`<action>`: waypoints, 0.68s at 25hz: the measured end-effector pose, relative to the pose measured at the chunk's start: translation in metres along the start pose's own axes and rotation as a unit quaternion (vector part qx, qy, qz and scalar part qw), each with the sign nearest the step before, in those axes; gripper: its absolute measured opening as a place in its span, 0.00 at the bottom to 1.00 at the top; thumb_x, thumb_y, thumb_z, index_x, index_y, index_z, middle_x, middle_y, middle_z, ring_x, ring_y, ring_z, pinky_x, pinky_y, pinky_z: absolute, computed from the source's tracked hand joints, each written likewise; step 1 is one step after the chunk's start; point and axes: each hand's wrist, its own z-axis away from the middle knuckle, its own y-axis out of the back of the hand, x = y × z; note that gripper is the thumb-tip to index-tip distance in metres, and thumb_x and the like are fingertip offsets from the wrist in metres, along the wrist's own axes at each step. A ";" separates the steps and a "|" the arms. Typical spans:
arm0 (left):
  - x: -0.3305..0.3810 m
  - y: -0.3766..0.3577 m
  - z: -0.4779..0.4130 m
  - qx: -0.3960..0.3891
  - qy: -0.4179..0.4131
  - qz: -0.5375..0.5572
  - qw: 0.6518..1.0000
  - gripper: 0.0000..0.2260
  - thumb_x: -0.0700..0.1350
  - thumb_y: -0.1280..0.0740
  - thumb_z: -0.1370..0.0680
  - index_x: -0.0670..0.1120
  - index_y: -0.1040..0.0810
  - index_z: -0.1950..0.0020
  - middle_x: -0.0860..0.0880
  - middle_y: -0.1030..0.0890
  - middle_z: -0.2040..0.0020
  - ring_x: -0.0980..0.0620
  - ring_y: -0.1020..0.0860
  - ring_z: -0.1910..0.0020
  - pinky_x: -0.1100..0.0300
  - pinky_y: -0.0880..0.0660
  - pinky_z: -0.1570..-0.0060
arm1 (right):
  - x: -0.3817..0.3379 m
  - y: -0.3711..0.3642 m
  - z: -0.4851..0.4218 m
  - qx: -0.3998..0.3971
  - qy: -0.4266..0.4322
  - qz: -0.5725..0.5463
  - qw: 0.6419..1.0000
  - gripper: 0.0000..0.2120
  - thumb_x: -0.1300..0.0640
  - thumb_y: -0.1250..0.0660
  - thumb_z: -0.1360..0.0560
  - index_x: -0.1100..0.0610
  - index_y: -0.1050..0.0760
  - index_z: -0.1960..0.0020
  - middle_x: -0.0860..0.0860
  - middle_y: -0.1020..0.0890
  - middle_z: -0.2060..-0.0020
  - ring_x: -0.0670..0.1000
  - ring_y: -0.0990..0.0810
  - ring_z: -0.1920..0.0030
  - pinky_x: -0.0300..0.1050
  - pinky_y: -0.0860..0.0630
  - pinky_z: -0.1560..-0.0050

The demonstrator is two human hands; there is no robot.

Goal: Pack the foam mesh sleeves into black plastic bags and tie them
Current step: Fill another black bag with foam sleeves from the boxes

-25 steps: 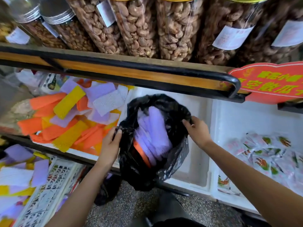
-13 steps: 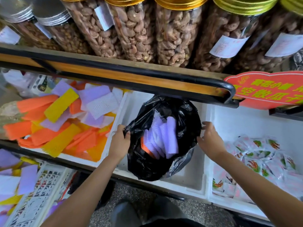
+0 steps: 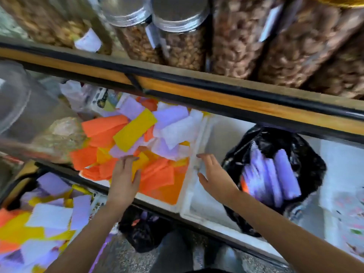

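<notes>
A black plastic bag (image 3: 307, 154) stands open in a white foam box (image 3: 222, 131), with purple foam mesh sleeves (image 3: 275, 178) and an orange one inside. Nobody holds it. To its left, a second white box holds a loose pile of orange, yellow, purple and white sleeves (image 3: 137, 138). My left hand (image 3: 126, 178) reaches over that pile with straight fingers, its fingertips at a yellow sleeve. My right hand (image 3: 213, 176) hovers with spread fingers over the wall between the two boxes and holds nothing.
Tall jars of nuts (image 3: 232, 36) line a wooden shelf with a black rail (image 3: 197, 89) just above the boxes. A crate at lower left holds more sleeves (image 3: 43, 219). Another black bag (image 3: 143, 233) lies on the floor. Snack packets (image 3: 352, 217) fill the right box.
Both hands have let go of the bag's rim and moved left toward the loose sleeve pile. The bag stays in its box. The view has swung left.
</notes>
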 end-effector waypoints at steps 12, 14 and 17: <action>-0.061 -0.003 -0.096 -0.069 0.005 -0.023 0.997 0.31 0.44 0.28 0.28 0.40 0.36 0.28 0.38 0.31 0.32 0.37 0.33 0.32 0.43 0.33 0.39 | -0.029 -0.114 -0.129 -0.008 -0.178 0.122 0.976 0.36 0.49 0.35 0.24 0.59 0.50 0.25 0.57 0.41 0.28 0.57 0.38 0.29 0.49 0.40 0.32; -0.068 -0.001 -0.097 -0.022 0.005 -0.010 1.000 0.23 0.40 0.31 0.25 0.39 0.31 0.32 0.38 0.26 0.40 0.36 0.28 0.40 0.44 0.30 0.46 | -0.025 -0.107 -0.135 0.015 -0.163 0.127 0.978 0.29 0.51 0.36 0.23 0.57 0.44 0.27 0.56 0.33 0.33 0.58 0.31 0.34 0.50 0.34 0.38; -0.072 0.012 -0.096 -0.002 0.018 0.029 0.999 0.13 0.39 0.35 0.23 0.42 0.27 0.39 0.39 0.21 0.49 0.37 0.23 0.51 0.48 0.28 0.56 | -0.022 -0.080 -0.137 0.015 -0.127 0.123 0.984 0.17 0.53 0.40 0.22 0.54 0.32 0.34 0.53 0.25 0.40 0.57 0.26 0.40 0.49 0.28 0.47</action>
